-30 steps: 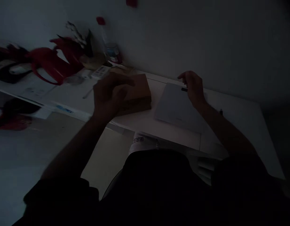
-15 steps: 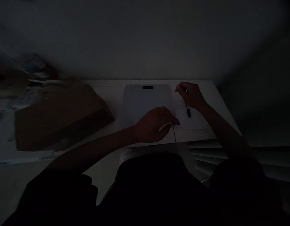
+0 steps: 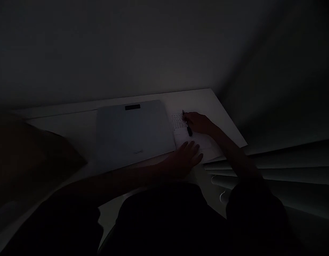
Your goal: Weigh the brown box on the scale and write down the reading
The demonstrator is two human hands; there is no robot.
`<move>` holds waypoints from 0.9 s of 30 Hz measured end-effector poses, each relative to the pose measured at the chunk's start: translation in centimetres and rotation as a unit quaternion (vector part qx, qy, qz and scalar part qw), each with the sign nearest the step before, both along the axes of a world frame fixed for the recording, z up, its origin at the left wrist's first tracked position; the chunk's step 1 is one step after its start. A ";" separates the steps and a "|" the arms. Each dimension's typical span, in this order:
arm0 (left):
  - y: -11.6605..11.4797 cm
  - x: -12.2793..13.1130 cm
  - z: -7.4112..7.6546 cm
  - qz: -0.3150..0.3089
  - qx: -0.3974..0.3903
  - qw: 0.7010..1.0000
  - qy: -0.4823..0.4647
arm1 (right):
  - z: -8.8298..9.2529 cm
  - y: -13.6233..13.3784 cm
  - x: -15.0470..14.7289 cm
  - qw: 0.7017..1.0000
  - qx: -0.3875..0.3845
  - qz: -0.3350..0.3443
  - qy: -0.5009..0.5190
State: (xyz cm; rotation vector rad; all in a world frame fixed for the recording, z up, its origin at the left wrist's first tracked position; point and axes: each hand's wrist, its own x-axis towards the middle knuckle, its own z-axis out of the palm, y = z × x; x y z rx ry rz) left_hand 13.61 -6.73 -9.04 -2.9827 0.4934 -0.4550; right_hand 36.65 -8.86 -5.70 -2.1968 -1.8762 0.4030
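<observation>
The scene is very dark. My right hand (image 3: 200,123) grips a dark pen (image 3: 188,125) whose tip rests on a sheet of paper (image 3: 204,144) with rows of small printed marks near its top. My left hand (image 3: 184,158) lies flat, fingers spread, on the near left corner of that paper, beside a closed pale laptop (image 3: 133,133). Both arms reach in from the bottom of the view.
The white desk (image 3: 73,124) runs along a plain wall and ends at a corner on the right. A brown cardboard box (image 3: 28,149) sits on the left of the desk. White slatted blinds or a radiator (image 3: 273,167) lie right of the desk.
The view has swung right, so the box and the red clutter slid off to the left. My left hand left the box and came to the paper; my right hand took the pen to the page.
</observation>
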 end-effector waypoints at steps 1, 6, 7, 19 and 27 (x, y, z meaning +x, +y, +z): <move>-0.1 0.1 -0.2 0.010 -0.006 1.000 0.002 | -0.1 0.2 0.0 1.000 0.002 0.006 -0.005; 0.0 0.0 -0.7 0.040 -0.024 0.999 0.025 | 0.0 1.0 0.1 0.998 0.032 0.041 -0.026; 0.0 0.0 -0.8 0.042 -0.027 0.998 0.029 | 0.1 1.0 0.2 0.998 0.044 0.040 -0.024; 0.1 0.0 -1.3 0.045 -0.061 0.997 0.013 | -1.0 0.9 -2.4 0.942 0.284 -0.038 0.172; -0.1 0.4 -0.6 0.058 -0.062 0.994 0.068 | -2.6 1.2 -3.2 0.929 0.199 -0.074 0.303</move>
